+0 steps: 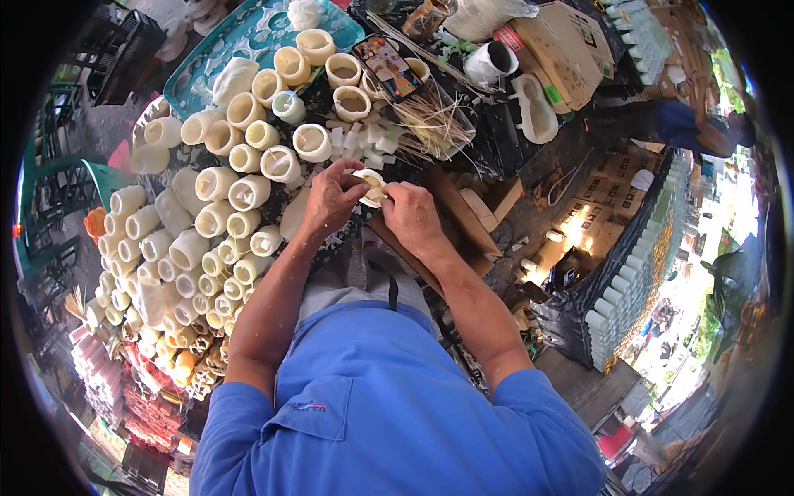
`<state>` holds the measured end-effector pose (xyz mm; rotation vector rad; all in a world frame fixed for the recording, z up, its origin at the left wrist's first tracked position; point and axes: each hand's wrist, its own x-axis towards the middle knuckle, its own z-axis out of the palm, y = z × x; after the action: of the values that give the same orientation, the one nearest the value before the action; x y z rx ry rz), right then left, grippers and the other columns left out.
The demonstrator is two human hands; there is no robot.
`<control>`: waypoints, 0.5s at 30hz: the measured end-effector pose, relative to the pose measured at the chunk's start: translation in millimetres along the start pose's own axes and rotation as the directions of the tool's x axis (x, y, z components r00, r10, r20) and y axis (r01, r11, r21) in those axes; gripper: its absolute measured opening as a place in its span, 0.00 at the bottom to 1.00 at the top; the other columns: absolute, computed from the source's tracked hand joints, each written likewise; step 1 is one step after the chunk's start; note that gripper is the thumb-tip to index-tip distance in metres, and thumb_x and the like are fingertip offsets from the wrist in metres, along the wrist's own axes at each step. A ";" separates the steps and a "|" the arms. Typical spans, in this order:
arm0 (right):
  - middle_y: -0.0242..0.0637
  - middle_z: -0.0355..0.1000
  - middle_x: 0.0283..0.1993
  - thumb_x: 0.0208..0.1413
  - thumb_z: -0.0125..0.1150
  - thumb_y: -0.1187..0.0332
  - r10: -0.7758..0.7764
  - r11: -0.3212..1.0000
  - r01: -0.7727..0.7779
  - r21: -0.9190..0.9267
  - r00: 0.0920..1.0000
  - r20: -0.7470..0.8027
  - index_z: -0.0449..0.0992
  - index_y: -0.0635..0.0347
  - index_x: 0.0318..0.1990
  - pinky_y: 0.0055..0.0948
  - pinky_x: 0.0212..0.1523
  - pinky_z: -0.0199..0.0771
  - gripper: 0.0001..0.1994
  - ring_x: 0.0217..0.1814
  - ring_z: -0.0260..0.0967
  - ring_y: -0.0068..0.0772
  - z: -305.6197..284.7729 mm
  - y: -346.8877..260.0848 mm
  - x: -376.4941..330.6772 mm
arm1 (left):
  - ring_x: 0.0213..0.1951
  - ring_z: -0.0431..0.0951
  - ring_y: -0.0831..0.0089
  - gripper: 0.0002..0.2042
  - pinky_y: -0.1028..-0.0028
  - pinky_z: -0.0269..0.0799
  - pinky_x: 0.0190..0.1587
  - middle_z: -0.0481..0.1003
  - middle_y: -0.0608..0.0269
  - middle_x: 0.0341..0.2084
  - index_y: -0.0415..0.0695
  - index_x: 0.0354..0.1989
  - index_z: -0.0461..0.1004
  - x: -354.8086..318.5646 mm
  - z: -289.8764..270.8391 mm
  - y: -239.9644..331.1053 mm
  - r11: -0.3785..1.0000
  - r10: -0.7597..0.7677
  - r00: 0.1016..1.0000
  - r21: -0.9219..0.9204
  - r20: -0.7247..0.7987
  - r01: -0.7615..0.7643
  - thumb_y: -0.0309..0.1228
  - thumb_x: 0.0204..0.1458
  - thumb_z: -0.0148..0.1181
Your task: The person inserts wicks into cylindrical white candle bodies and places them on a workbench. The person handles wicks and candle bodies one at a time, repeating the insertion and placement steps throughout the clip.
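Between my two hands, in front of my waist, is a small round cream wax candle cup (373,187) with its open top toward me. My left hand (332,197) pinches its left rim between thumb and fingers. On the right side, the fingers of my right hand (411,213) are closed at the cup's edge and something thin may be between them, too small to make out. Close by on the left stand many similar hollow wax cups (249,193) of several sizes. Just beyond my hands lie small white wax blocks (364,142) and a bundle of thin straw-coloured wicks (436,124).
A teal tray (188,83) with wax scraps lies at the far left. A phone (389,68) rests on cups at the back. Cardboard boxes (556,51) stand back right; an open carton (463,217) sits right of my hands. Another person (699,128) is at far right.
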<state>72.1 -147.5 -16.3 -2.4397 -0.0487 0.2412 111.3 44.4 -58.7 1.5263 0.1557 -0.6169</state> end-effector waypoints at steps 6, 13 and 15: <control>0.52 0.81 0.39 0.58 0.70 0.71 -0.099 0.990 0.087 -0.107 0.988 -0.115 0.85 0.64 0.44 0.52 0.47 0.82 0.09 0.41 0.81 0.61 7.7 41.3 51.0 | 0.41 0.83 0.79 0.20 0.76 0.76 0.43 0.87 0.56 0.41 0.36 0.60 0.75 -5.1 0.9 -2.9 1.000 0.005 1.000 0.016 -0.021 -0.004 0.23 0.60 0.71; 0.52 0.81 0.42 0.59 0.71 0.67 -0.057 0.935 0.076 -0.348 0.996 0.066 0.81 0.63 0.49 0.50 0.44 0.82 0.14 0.40 0.81 0.57 42.5 70.2 98.5 | 0.40 0.83 0.79 0.19 0.75 0.77 0.43 0.87 0.56 0.40 0.36 0.59 0.76 -10.3 5.3 0.0 1.000 -0.018 0.999 -0.005 -0.040 0.018 0.24 0.61 0.71; 0.51 0.81 0.44 0.60 0.69 0.68 -0.082 0.995 0.080 -0.051 0.996 -0.036 0.81 0.64 0.47 0.51 0.46 0.83 0.12 0.44 0.82 0.56 26.7 58.7 84.3 | 0.40 0.84 0.76 0.19 0.72 0.79 0.44 0.88 0.53 0.39 0.36 0.59 0.76 -14.8 7.6 0.3 0.998 0.004 0.998 0.060 -0.056 0.000 0.25 0.61 0.70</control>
<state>148.4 -167.7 -87.4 -2.4846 -0.1384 0.1592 96.9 41.2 -51.0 1.6026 0.1799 -0.5816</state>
